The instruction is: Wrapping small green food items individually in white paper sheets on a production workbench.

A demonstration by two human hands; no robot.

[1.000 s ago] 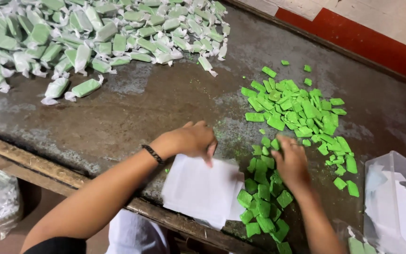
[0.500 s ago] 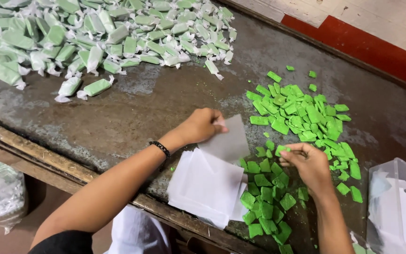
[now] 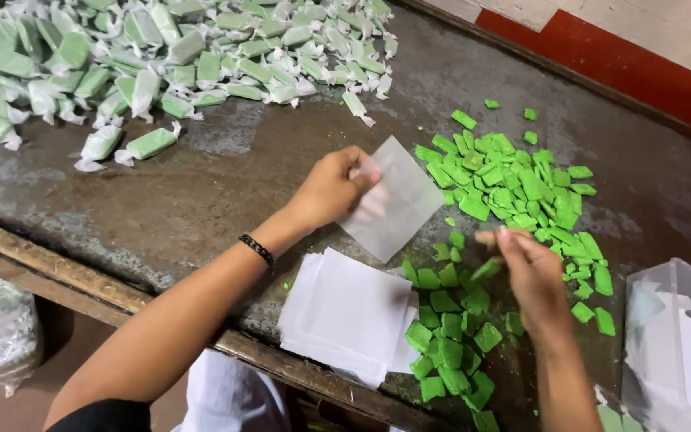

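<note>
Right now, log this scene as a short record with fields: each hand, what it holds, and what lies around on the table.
left hand: pinches one translucent wrapper sheet, lifted off the table
right hand: holds a green candy piece at its fingertips, over the loose pieces
wrapper stack: white sheets at the table's near edge, between the arms
unwrapped green candy pieces: loose spread to the right
wrapped candies: big heap, far left
table: dark, worn metal top
clear plastic container: far right edge
</note>
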